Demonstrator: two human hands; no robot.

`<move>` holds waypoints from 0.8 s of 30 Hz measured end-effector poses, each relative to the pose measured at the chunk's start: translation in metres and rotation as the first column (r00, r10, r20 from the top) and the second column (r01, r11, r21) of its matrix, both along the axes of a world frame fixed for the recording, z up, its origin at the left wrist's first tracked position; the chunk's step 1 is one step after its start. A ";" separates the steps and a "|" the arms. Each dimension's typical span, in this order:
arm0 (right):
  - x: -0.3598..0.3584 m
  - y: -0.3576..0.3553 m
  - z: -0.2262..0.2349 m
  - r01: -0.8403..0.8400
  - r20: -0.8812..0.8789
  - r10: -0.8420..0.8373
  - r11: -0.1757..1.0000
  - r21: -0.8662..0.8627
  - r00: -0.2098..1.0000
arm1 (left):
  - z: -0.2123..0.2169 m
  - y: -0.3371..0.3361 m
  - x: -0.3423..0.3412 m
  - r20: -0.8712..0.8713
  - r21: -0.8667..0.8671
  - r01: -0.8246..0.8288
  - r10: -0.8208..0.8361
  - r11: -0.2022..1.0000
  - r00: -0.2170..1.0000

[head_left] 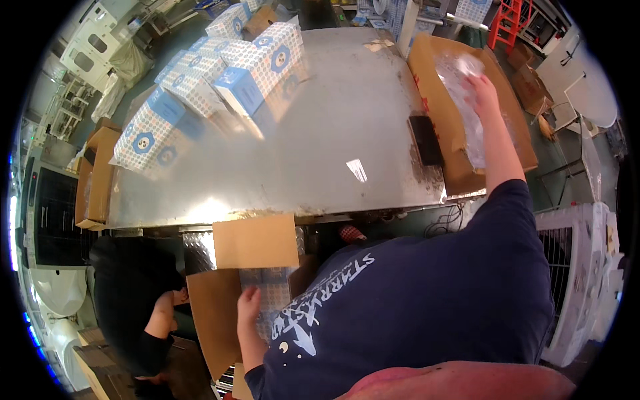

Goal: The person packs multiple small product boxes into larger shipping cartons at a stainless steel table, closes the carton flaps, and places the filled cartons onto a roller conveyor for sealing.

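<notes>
At the right end of the table my right hand [483, 95] reaches into a long open cardboard box [510, 110]. Its fingers are bent onto clear plastic film [460, 80], which bunches up beside them. Low in the view my left hand [249, 305] hovers over an open carton [215, 320], close to the edge of its left flap. The fingers there are slightly curled, and nothing shows in them. Inside that carton lie white and blue patterned packs [273, 287], partly hidden by my arm and shirt.
Several patterned packs [193, 80] stand on the metal table [320, 133] at the far left. A dark phone [425, 141] lies beside the cardboard box. Another person [133, 300] in black bends down at the left. A red ladder [508, 23] stands at the back right.
</notes>
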State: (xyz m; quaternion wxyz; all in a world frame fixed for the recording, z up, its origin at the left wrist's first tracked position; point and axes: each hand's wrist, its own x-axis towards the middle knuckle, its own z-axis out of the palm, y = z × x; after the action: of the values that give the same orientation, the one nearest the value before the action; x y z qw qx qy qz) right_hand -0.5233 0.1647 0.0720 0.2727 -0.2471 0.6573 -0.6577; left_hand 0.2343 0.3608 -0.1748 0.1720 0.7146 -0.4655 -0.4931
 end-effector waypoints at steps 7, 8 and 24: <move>0.347 0.025 0.007 -0.989 0.071 0.991 0.120 -0.083 0.114 | 0.155 -0.047 -0.093 -0.600 -0.426 -0.153 -0.152 0.892 0.785; 0.392 0.041 -0.002 -0.996 0.144 0.988 -0.051 -0.068 -0.060 | 0.176 -0.047 -0.111 -0.695 -0.484 -0.211 -0.227 0.849 0.682; 0.589 0.064 -0.092 -0.977 0.662 0.739 0.024 -0.213 -0.126 | 0.192 0.005 -0.073 0.202 -0.662 0.081 0.073 0.745 0.977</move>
State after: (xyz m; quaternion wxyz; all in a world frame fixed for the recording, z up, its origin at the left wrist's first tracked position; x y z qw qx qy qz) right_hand 0.0654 0.2291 -0.0198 0.8778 -0.3350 0.2806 -0.1964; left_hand 0.1614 0.3660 0.0172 0.3635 0.6538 -0.6281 -0.2144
